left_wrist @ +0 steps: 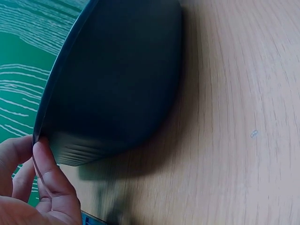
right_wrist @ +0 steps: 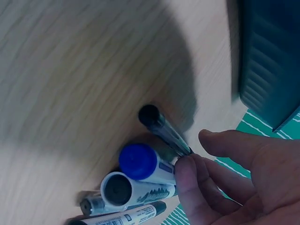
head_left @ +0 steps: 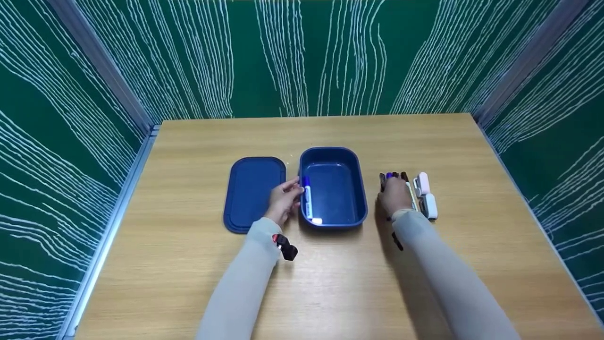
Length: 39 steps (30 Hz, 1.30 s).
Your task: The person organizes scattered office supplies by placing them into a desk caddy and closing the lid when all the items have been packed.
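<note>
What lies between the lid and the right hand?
The blue box, with a marker inside and the left hand pinching its rim; the head view shows this.

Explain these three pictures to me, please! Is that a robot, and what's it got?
No robot here, just a person's two bare hands. The wide picture comes from a camera on the head, looking down. The other two come from cameras on the wrists.

On the wooden table sits an open blue box with one marker inside. Its flat blue lid lies to the left. On the right are pens and markers, plus two small pale things that I can't name for sure.

The left hand pinches the box's rim. The right hand is at the pens; its thumb stands apart from the nearest one, so nothing looks firmly held there.
</note>
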Available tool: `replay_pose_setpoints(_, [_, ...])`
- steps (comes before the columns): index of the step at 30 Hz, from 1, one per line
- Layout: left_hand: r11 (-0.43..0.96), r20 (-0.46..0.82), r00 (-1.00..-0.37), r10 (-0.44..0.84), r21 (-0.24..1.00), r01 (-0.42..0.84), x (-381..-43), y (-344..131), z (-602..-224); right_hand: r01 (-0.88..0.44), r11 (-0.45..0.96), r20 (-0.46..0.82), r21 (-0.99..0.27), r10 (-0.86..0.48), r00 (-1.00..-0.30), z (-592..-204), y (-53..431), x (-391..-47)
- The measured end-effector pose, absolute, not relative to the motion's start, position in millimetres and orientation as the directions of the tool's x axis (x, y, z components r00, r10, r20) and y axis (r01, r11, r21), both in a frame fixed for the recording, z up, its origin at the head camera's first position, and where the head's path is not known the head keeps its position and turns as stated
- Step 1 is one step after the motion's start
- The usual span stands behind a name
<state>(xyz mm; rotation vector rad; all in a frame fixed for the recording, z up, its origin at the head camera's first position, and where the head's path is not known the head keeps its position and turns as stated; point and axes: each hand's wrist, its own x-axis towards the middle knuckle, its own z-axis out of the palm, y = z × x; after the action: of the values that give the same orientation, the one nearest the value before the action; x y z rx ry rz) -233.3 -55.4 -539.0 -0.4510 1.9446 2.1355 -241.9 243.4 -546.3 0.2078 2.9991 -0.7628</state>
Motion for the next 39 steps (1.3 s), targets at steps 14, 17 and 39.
replay_pose_setpoints(14, [-0.104,-0.391,-0.920,-0.032,0.917,-0.386,-236,-54,-535,0.032,0.909,0.049,-0.415,0.057,-0.997,-543,235,-240])
replay_pose_setpoints(17, [-0.104,-0.385,-0.922,-0.037,0.919,-0.379,-236,-54,-534,0.019,0.915,0.069,-0.403,0.051,-0.996,-543,234,-239])
replay_pose_setpoints(39, [-0.136,-0.368,-0.930,-0.030,0.923,-0.360,-234,-54,-539,-0.017,0.890,0.126,-0.455,0.045,-0.991,-552,236,-239])
